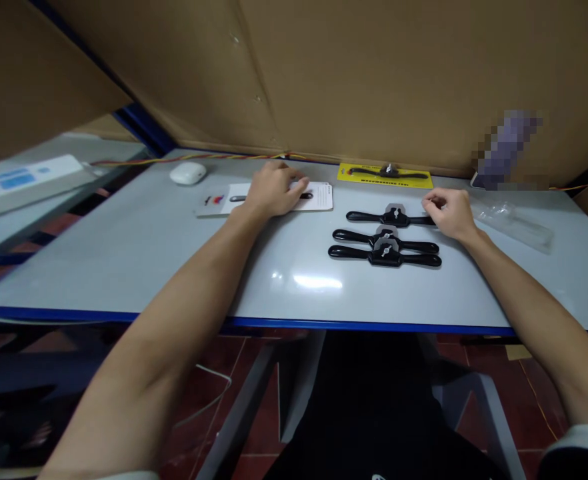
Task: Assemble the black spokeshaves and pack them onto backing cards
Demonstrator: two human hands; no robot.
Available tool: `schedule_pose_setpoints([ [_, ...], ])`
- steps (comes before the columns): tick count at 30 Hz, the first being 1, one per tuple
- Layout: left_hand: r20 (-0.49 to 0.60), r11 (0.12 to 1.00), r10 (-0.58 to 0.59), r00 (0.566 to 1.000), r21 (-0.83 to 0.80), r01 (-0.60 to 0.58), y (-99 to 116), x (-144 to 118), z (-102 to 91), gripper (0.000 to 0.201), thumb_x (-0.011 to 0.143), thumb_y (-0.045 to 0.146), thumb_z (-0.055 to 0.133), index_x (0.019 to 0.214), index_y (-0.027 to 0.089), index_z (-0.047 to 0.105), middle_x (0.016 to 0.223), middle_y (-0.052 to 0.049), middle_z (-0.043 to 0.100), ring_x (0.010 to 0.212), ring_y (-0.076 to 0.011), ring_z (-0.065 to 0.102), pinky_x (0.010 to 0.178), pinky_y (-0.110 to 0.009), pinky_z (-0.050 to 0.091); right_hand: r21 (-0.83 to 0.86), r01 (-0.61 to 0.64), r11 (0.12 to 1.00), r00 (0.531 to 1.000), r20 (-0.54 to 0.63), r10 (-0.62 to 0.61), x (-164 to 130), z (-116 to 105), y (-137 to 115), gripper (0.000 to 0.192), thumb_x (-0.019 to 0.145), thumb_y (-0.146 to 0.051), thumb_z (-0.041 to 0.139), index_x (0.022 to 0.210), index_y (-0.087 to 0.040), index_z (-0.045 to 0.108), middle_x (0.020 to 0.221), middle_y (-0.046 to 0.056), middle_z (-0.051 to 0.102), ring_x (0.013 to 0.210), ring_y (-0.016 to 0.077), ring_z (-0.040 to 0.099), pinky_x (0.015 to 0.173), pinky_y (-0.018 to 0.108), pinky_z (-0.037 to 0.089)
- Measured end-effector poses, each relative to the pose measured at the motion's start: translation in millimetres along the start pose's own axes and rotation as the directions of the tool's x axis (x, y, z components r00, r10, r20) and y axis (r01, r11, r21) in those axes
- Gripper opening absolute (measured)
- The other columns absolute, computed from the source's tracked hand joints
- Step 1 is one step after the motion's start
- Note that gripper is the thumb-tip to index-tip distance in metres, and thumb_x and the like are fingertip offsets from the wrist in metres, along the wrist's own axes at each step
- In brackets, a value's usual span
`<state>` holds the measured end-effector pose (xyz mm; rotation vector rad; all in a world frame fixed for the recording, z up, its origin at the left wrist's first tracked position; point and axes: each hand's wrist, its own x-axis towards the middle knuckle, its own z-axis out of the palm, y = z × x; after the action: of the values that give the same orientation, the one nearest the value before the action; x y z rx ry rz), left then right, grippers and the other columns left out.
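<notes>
Three black spokeshaves with grey metal blades lie one below another on the table. My right hand (451, 210) is closed in a pinch at the right handle end of the farthest spokeshave (395, 215), hiding its tip. Nearer to me are the middle spokeshave (351, 236) and the front spokeshave (387, 255), which nearly touch at their centres. My left hand (273, 189) is curled over the middle of a white card pack (323, 197) lying flat. Black handle ends of a packaged spokeshave show on both sides of that hand; its centre is hidden.
A yellow card with another packaged spokeshave (385, 175) lies at the back wall. Clear plastic packaging (517, 225) is to the right, near a pixelated purple object (507, 150). A white rounded object (188, 173) sits back left. The table's blue edge (324, 325) runs in front.
</notes>
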<state>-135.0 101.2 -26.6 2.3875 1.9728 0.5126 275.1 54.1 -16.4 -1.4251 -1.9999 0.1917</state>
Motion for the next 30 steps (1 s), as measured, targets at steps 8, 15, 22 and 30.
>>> schedule_pose_setpoints([
  [8, -0.026, 0.995, 0.095, 0.995, -0.018, -0.095, 12, 1, 18.0, 0.064, 0.101, 0.057, 0.044, 0.137, 0.013, 0.073, 0.123, -0.020, 0.066, 0.123, -0.0399, 0.058, 0.115, -0.055, 0.044, 0.078, -0.099, 0.992, 0.995, -0.003, 0.099, 4, 2, 12, 0.030, 0.085, -0.038, 0.062, 0.061, -0.027, 0.047, 0.057, -0.002, 0.044, 0.061, 0.0188, 0.045, 0.066, 0.036, 0.037],
  [15, -0.089, 0.988, 0.149, 0.985, -0.034, -0.152, 7, 6, 29.5, 0.053, 0.102, 0.050, 0.047, 0.130, 0.014, 0.074, 0.113, -0.018, 0.064, 0.112, -0.0376, 0.057, 0.111, -0.056, 0.045, 0.147, -0.026, 0.989, 0.999, 0.042, 0.020, 6, 2, 17, 0.024, 0.083, -0.040, 0.067, 0.066, -0.024, 0.060, 0.076, 0.004, 0.064, 0.071, 0.0202, 0.054, 0.073, 0.038, 0.042],
  [22, -0.092, 0.987, 0.155, 0.984, -0.039, -0.159, 8, 6, 28.5, 0.056, 0.102, 0.050, 0.045, 0.129, 0.012, 0.076, 0.112, -0.019, 0.065, 0.112, -0.0391, 0.057, 0.109, -0.058, 0.046, 0.129, 0.069, 0.989, 0.932, 0.345, -0.110, -4, -4, -5, 0.050, 0.098, -0.054, 0.061, 0.131, -0.020, 0.078, 0.104, 0.010, 0.076, 0.083, 0.0249, 0.062, 0.083, 0.041, 0.047],
  [30, -0.094, 0.985, 0.147, 0.985, -0.081, -0.155, 8, 5, 30.4, 0.052, 0.102, 0.048, 0.047, 0.127, 0.014, 0.077, 0.112, -0.018, 0.064, 0.109, -0.0374, 0.056, 0.108, -0.058, 0.046, 0.157, 0.059, 0.986, 0.855, 0.501, -0.131, -7, -5, -20, 0.047, 0.100, -0.048, 0.062, 0.139, -0.024, 0.073, 0.087, 0.004, 0.069, 0.076, 0.0232, 0.059, 0.077, 0.039, 0.043],
])
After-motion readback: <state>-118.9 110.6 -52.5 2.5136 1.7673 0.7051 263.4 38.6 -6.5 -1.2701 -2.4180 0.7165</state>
